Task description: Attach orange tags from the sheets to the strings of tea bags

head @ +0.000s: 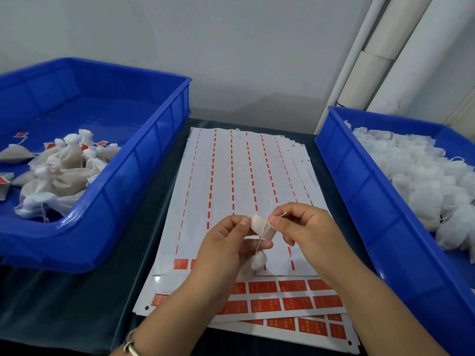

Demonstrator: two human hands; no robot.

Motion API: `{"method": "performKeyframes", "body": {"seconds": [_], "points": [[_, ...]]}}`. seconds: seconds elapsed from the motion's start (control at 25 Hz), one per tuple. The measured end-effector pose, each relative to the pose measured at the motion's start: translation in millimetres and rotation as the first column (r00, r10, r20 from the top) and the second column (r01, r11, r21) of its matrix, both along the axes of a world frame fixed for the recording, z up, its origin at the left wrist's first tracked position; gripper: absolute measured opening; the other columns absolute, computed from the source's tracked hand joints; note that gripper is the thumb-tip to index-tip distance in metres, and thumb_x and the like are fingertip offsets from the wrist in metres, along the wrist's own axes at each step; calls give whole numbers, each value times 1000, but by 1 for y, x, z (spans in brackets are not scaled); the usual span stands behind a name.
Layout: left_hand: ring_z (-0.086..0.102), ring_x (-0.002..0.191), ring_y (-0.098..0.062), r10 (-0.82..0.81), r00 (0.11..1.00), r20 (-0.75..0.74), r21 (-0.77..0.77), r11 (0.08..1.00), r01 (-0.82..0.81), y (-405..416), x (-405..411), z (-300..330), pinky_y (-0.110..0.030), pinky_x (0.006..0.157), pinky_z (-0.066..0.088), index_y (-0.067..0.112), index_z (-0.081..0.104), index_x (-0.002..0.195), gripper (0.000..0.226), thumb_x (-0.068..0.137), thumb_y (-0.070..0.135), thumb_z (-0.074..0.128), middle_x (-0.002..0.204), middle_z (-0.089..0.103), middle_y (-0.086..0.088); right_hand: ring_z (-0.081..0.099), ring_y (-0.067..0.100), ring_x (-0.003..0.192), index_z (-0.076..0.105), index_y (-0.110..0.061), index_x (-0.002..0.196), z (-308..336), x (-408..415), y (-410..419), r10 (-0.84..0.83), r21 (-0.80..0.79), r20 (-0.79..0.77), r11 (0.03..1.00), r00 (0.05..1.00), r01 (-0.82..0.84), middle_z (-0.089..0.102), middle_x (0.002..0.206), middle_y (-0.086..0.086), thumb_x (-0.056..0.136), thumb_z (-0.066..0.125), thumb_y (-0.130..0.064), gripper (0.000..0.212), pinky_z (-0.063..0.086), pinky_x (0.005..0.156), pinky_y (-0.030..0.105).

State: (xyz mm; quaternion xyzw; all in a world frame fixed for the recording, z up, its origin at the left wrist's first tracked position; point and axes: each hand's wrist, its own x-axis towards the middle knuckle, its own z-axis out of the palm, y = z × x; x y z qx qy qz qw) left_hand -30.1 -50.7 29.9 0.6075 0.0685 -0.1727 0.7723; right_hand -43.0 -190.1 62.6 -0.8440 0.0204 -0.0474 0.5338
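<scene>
My left hand (226,242) and right hand (300,227) pinch a pale folded paper tag (262,227) around the thin white string (260,244) of a small white mesh tea bag (258,260), above the near white tag sheets (244,176) between two blue plastic trays (144,160).

Left hand (226,242) & right hand (303,227) raised close together, fingertips pinching.

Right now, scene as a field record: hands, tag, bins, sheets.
left hand: pinches the tag's left edge
right hand: pinches the string at the tag's right edge
tag: held above the sheets, pale side up, string across it
tea bag: hangs below the tag
left bin: tagged tea bags
right bin: white untagged bags
sheets: stacked between the bins, top one mostly stripped
</scene>
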Motion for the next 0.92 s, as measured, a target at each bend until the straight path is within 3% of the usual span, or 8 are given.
{"method": "performKeyframes", "body": {"seconds": [0.2, 0.36, 0.6, 0.76, 0.92], "points": [[70, 71, -16, -14, 1000, -25, -36, 999, 13, 1, 0, 0, -41, 88, 52, 22, 66, 90, 19, 94, 30, 49, 81, 72, 3, 58, -10, 62, 67, -32, 75, -4, 2, -2, -49, 61, 8, 997, 999, 49, 64, 67, -28, 84, 66, -25, 11, 44, 55, 4], [69, 68, -15, -51, 997, -63, -114, 992, 44, 3, 0, 1, -43, 89, 52, 15, 66, 96, 21, 95, 27, 48, 81, 73, -2, 66, -1, 82, 74, -28, 66, -1, 4, -6, 24, 255, 10, 967, 1000, -26, 73, 87, -17, 65, 73, -31, 3, 48, 59, 8], [69, 67, -16, -70, 993, -93, -140, 989, 56, 2, -2, 5, -34, 83, 54, 10, 64, 102, 23, 94, 25, 48, 86, 72, -6, 69, 11, 79, 75, -27, 66, -2, 10, -9, 88, 352, 21, 932, 996, -90, 73, 77, -5, 47, 75, -40, 23, 52, 66, 15], [69, 68, -17, -73, 990, -121, -161, 986, 53, 2, -3, 5, -33, 83, 54, 10, 63, 104, 23, 94, 24, 48, 93, 70, -10, 68, 10, 76, 73, -30, 69, -6, 12, -10, 28, 364, 22, 931, 999, -34, 72, 76, -6, 49, 75, -40, 23, 53, 65, 18], [71, 76, -19, -110, 985, -130, -202, 976, 82, 2, -4, 4, -26, 73, 57, 12, 62, 102, 21, 95, 25, 48, 89, 73, -6, 68, 11, 75, 71, -29, 70, -9, 14, -11, -45, 364, 4, 931, 999, 41, 72, 77, -3, 64, 76, -23, 10, 54, 66, 20]]}}
